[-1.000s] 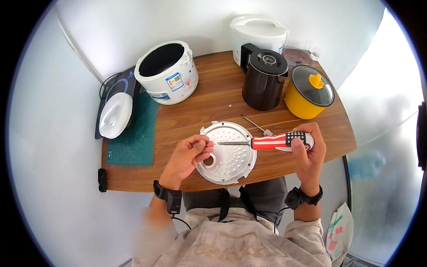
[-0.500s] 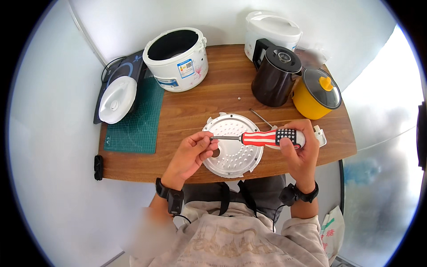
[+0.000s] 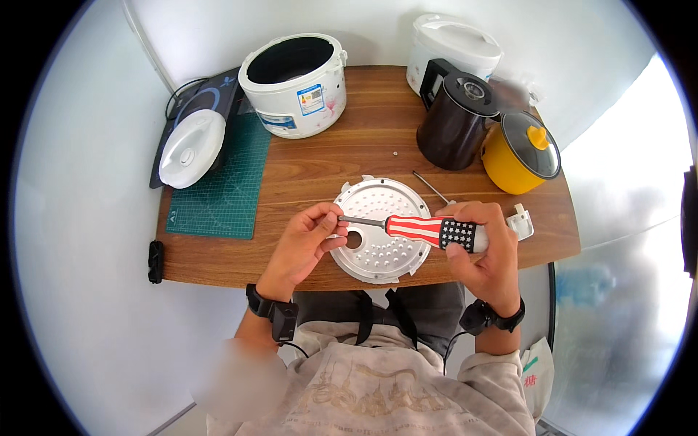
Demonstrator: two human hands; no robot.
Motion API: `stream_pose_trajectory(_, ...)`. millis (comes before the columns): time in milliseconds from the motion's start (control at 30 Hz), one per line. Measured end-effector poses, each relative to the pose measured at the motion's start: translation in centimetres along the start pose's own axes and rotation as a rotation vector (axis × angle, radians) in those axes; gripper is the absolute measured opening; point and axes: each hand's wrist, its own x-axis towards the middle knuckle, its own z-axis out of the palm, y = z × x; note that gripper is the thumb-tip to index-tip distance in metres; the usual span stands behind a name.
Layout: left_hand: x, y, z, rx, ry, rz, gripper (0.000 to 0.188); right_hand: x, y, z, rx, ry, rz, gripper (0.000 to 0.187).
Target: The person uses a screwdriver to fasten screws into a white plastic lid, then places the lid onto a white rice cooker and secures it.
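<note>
While the right hand (image 3: pixel 490 256) wraps the screwdriver (image 3: pixel 418 228) above the disc (image 3: pixel 389 254), the left hand (image 3: pixel 299 243) pinches what may be a screw at its tip; loosening could drop it.

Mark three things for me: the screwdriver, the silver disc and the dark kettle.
Screwdriver (image 3: pixel 413 228): head view, on the striped part of its handle.
Silver disc (image 3: pixel 385 251): head view, on its dimpled face.
Dark kettle (image 3: pixel 452 134): head view, on its body.
</note>
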Motion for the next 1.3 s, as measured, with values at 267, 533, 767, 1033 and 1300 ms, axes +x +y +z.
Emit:
stream_pose_trajectory(267,0.2,-0.1,-0.4,0.041,-0.002,0.019,0.019,0.4,-0.1,-0.3,-0.073,-0.088,-0.090,0.042)
stream_pose_trajectory(533,0.4,-0.2,-0.4,0.037,0.129,0.063,0.021,-0.1,-0.3,0.7,-0.151,-0.065,-0.060,0.037)
stream_pose_trajectory(767,0.5,-0.5,-0.6,0.134,0.114,0.105,0.022,-0.2,-0.4,0.7,-0.236,-0.097,-0.022,0.042)
stream_pose_trajectory(1033,0.6,-0.7,-0.7,0.151,0.118,0.077,0.021,0.5,0.7,1.3,-0.039,-0.042,-0.108,0.050)
stream_pose_trajectory(1300,-0.5,0.7,-0.3,0.226,0.063,0.030,0.026,2.9,0.2,2.7,0.192,0.002,-0.053,0.052)
